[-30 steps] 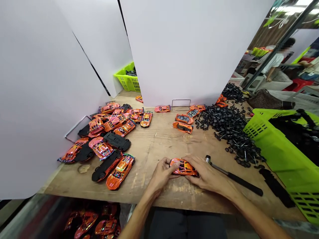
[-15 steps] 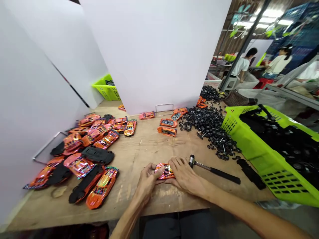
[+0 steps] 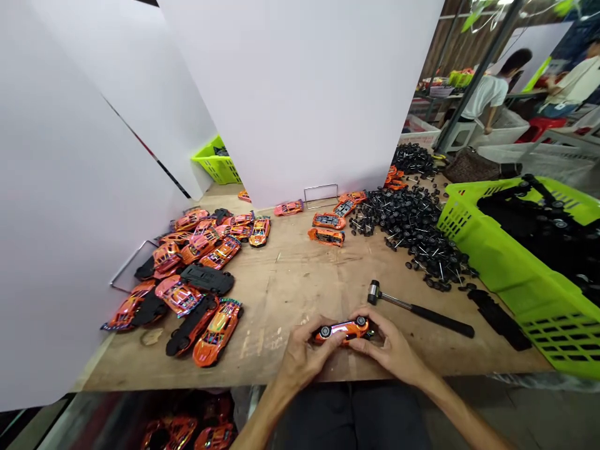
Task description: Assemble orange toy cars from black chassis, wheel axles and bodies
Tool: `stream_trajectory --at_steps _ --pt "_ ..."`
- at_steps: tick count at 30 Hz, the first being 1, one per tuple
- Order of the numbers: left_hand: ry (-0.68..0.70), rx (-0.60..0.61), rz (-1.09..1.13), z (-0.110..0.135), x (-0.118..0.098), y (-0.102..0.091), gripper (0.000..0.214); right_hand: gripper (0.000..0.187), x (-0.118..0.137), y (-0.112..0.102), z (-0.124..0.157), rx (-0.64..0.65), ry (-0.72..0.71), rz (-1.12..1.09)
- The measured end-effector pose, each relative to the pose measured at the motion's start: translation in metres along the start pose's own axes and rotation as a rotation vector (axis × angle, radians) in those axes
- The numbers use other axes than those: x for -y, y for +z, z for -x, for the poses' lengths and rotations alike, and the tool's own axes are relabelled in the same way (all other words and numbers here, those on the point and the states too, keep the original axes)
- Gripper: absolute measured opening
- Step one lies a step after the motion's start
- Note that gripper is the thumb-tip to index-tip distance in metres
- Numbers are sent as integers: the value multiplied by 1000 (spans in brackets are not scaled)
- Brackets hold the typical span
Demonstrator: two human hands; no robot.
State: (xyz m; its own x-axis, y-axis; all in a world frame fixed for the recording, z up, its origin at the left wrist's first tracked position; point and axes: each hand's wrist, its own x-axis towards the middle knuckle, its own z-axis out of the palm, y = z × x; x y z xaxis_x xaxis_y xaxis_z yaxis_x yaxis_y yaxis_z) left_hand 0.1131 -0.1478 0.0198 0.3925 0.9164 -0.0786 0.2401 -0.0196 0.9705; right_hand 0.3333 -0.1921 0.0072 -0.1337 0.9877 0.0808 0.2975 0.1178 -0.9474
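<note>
Orange toy car (image 3: 342,331) sits gripped by the left hand (image 3: 304,356) and right hand (image 3: 389,347), fingers curled round it, near the front edge of the plywood bench (image 3: 285,300). A small mallet (image 3: 412,310) lies just beyond the right hand (its head pointing left), with car bodies (image 3: 201,244) heaped leftward and loose wheels (image 3: 412,231) piled rightward.

Small-parts assembly workshop for toy cars: a wooden work surface (image 3: 290,281) carries orange toy car bodies (image 3: 218,331) at left, a heap of black wheels on axles (image 3: 412,231) at far right, and a mallet (image 3: 412,309) nearer. A lime-green plastic basket (image 3: 462,200) sits at right, white partition boards (image 3: 300,94) rise behind, and another person (image 3: 487,94) stands beyond them.
</note>
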Motion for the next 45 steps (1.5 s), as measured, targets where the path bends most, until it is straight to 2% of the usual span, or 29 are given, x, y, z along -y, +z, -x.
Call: stream_trajectory --at_steps 3,7,9,12,15,17,19,23,26,28,31,33,35,37,41,43,45 --pt "22 -12 2 3 5 6 24 27 1 1 -1 -14 20 -33" --pt "46 33 -41 4 5 1 26 20 5 8 -5 -122 28 -48" --pt "116 113 -138 1 1 -3 27 18 7 12 -6 -150 24 -44" --pt "272 180 -427 -9 -3 0 28 17 5 15 -6 -156 23 -29" --pt "338 137 -709 -18 -2 11 21 25 -4 16 -3 -161 52 -49" --pt "369 93 -793 -19 1 19 17 33 -12 16 0 -183 67 -57" --pt "410 46 -804 -16 4 23 20 34 -17 17 4 -233 67 -24" --pt "412 -1 -759 -11 5 22 18 23 -15 20 8 -349 22 32" --pt "385 -13 -580 -13 1 20 13 20 -8 21 10 -377 -33 10" --pt "291 -94 -339 -14 -5 24 21 32 -3 22 10 -400 -60 -57" --pt "44 -163 233 -13 -12 38 38 60 0 28 10 -416 -44 -172" --pt "-79 -138 623 -12 -13 47 46 52 2 32 8 -414 -2 -129" --pt "-127 -101 805 -11 -12 46 49 31 5 30 5 -399 -15 5" --pt "-97 -61 732 -9 -11 36 46 25 9 21 2 -329 -97 138" --pt "41 -66 289 -7 -8 13 32 33 11 0 -2 -114 -237 312" --pt "50 -93 172 -7 -4 12 29 32 9 -5 -4 -89 -235 342" --pt "37 -91 155 -6 0 15 28 23 4 -5 -6 -114 -164 312"
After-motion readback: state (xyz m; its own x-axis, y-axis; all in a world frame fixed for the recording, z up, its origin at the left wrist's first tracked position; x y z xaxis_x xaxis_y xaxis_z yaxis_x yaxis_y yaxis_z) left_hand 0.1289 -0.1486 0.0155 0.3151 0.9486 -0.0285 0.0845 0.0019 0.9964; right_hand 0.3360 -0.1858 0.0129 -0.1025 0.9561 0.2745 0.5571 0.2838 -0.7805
